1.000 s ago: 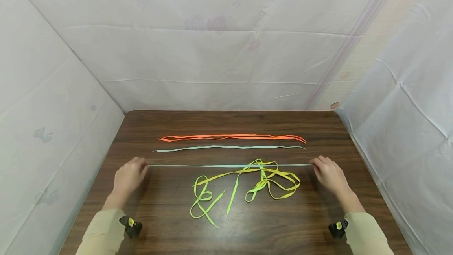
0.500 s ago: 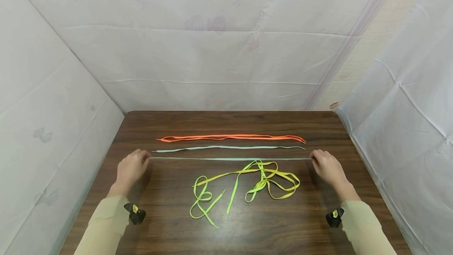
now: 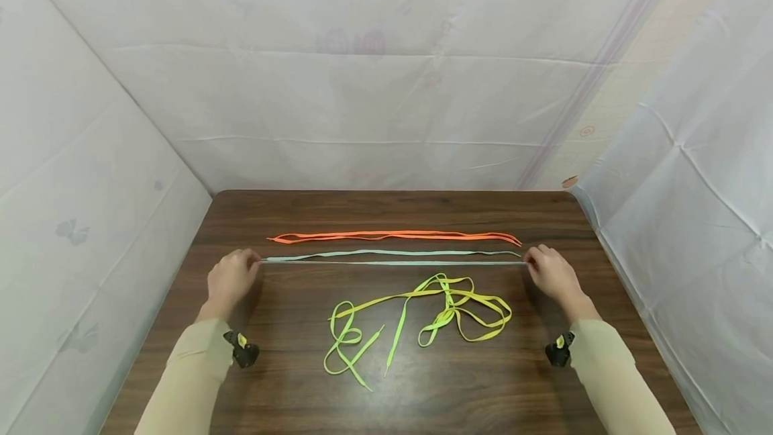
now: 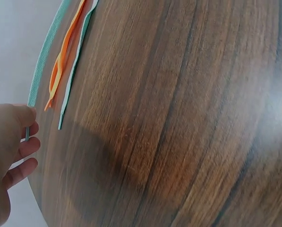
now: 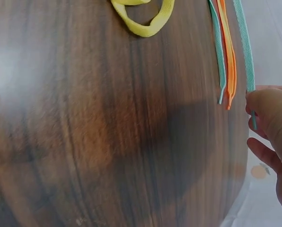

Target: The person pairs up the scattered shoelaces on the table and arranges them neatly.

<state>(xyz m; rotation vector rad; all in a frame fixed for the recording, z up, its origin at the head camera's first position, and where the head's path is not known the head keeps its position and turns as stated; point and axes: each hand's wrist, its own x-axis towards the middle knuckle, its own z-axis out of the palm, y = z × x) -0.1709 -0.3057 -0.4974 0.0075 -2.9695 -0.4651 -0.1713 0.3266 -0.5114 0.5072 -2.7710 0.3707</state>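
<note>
A mint-green shoelace (image 3: 392,263) is stretched straight between both hands, above the table. My left hand (image 3: 233,278) pinches one end between thumb and finger; in the left wrist view the lace (image 4: 40,66) runs up from the fingertips. The other end is pinched by my right hand (image 3: 553,274), and its tip pokes out below the thumb in the right wrist view. Just beyond the held lace, a second mint-green shoelace (image 3: 374,252) lies flat, roughly parallel. Orange shoelaces (image 3: 392,234) lie lengthwise farther back.
Tangled yellow-green shoelaces (image 3: 447,307) lie in loops at the middle of the dark wooden table (image 3: 290,388), nearer the person than the held lace. White sheeting (image 3: 374,99) rises behind the table and along both sides.
Both hands have moved away from the person, carrying the taut mint-green lace from over the yellow-green tangle to close beside the lying mint-green lace. The laces on the table have stayed put.
</note>
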